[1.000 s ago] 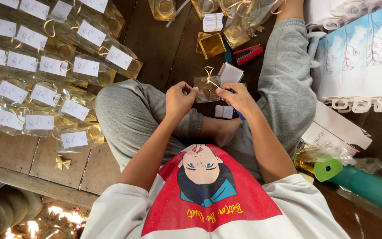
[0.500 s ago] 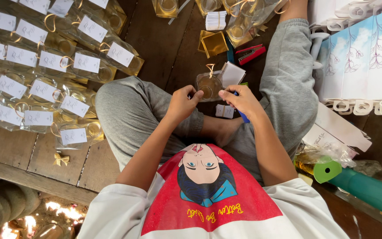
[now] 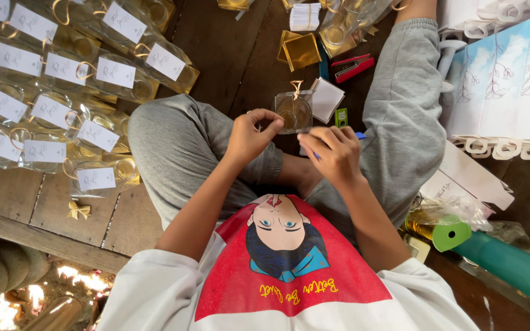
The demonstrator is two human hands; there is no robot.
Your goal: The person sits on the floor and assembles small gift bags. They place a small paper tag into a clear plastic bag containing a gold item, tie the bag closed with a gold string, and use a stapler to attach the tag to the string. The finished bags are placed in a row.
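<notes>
Head view: seated person, packing.
Left hand (image 3: 249, 136): pinches clear gift packet (image 3: 294, 111).
Right hand (image 3: 334, 154): grips blue pen (image 3: 359, 135), just beside packet.
Advice: keep packet steady, ribbon upward.

Tagged packets (image 3: 62, 79) left of the lap — paper bags (image 3: 504, 79) right, stapler (image 3: 352, 66) ahead.

I sit on a dark, worn wooden plank floor (image 3: 228, 55) (gaps between the boards). Past its left edge (image 3: 44, 236), bright daylight falls on ground below (image 3: 62, 276). The boards themselves lie in softer shade.
</notes>
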